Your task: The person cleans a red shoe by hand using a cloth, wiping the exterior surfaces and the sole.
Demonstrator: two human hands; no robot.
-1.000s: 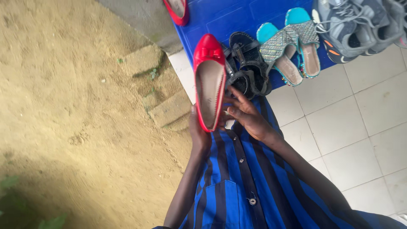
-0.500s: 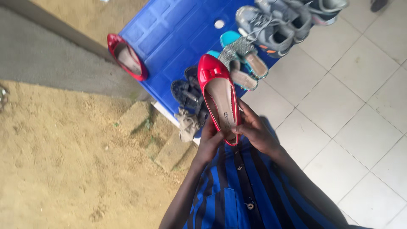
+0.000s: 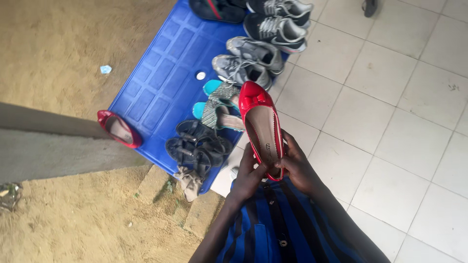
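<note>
Person's got a red flat shoe (image 3: 262, 127) w/ a bow on the toe, held up in front of their chest, toe pointing away from them, inside facing up at the camera. Both hands are on the heel end: left hand (image 3: 247, 175) wraps the left side w/ fingers curled around the edge, right hand (image 3: 296, 165) cups the right side, fingers closed on the rim. So both hands are holding the shoe, neither's spread open.

Below/behind it there's a blue plastic mat (image 3: 161, 83) lying half on sandy ground (image 3: 58, 48), half against the white tiled floor (image 3: 390, 122). Its right edge is lined w/ footwear: black strappy sandals (image 3: 195, 146) nearest, then teal glitter sandals (image 3: 219, 104), then grey sneakers (image 3: 248, 61), then black-and-white sneakers (image 3: 280, 22) further up. A dark slipper (image 3: 217, 9) sits at the top of the mat.

The matching red flat (image 3: 119, 129) lies at the mat's left corner, well apart from the held one, right by a concrete ledge (image 3: 53, 146). Person's wearing a blue and black striped shirt (image 3: 273, 229).
</note>
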